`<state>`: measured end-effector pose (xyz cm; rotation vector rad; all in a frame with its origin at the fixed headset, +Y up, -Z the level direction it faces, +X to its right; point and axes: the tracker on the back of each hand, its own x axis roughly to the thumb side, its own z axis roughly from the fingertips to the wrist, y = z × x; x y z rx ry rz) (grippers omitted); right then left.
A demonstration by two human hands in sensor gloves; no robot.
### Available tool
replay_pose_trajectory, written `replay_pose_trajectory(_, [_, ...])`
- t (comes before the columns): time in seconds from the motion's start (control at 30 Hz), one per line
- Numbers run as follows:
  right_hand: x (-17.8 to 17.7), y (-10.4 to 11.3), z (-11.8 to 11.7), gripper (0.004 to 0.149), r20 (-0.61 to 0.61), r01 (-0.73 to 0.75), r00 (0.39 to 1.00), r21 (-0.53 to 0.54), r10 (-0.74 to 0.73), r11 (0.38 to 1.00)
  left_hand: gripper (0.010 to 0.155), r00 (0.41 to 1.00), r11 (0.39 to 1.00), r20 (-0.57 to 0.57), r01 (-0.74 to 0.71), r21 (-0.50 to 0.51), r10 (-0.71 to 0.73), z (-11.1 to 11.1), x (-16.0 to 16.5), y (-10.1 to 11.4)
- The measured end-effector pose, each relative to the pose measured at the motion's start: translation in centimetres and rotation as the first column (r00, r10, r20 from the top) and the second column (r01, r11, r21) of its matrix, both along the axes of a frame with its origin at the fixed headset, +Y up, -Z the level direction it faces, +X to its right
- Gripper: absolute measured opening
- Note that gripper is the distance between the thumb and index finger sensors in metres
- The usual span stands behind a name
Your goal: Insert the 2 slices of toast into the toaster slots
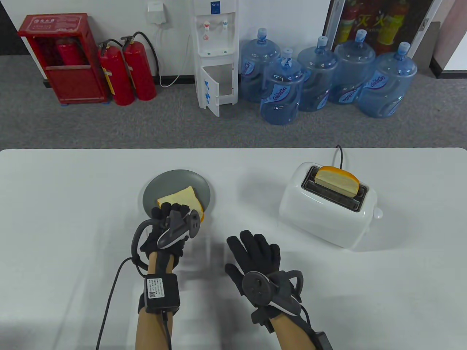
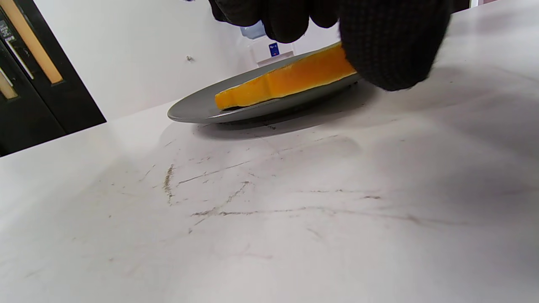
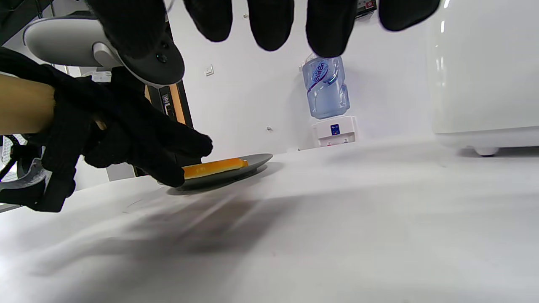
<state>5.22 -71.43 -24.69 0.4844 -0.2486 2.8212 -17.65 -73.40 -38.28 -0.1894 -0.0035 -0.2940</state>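
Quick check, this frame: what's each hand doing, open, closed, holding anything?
Left hand: gripping the toast slice on the grey plate.
Right hand: open, fingers spread, holding nothing.

On the bench (image 1: 73, 218), the left hand (image 1: 171, 228) reaches onto the toast slice (image 1: 180, 198) on the grey plate (image 1: 164, 182); right of the plate, the toaster (image 1: 324, 215) holds another slice (image 1: 337, 180), and the right hand (image 1: 259, 266) lies flat.

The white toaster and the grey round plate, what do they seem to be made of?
White toaster: looks like glossy plastic; its rounded shell shows soft highlights, though enamelled metal is possible. Grey round plate: matte, probably ceramic or melamine; even colour, thin smooth rim, no shine.
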Motion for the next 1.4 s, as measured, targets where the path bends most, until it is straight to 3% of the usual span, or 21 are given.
replay_pose_trajectory(0.9, [0.4, 0.0, -0.2, 0.068, 0.008, 0.004, 1.0, 0.001, -0.004, 1.0, 0.055, 0.995, 0.991, 0.011, -0.098, 0.092, 0.098, 0.3, -0.5, -0.3])
replay_pose_trajectory(1.4, [0.8, 0.0, -0.3, 0.068, 0.022, -0.004, 1.0, 0.008, 0.004, 1.0, 0.052, 0.991, 0.982, 0.002, -0.13, 0.137, 0.131, -0.1, -0.9, 0.5])
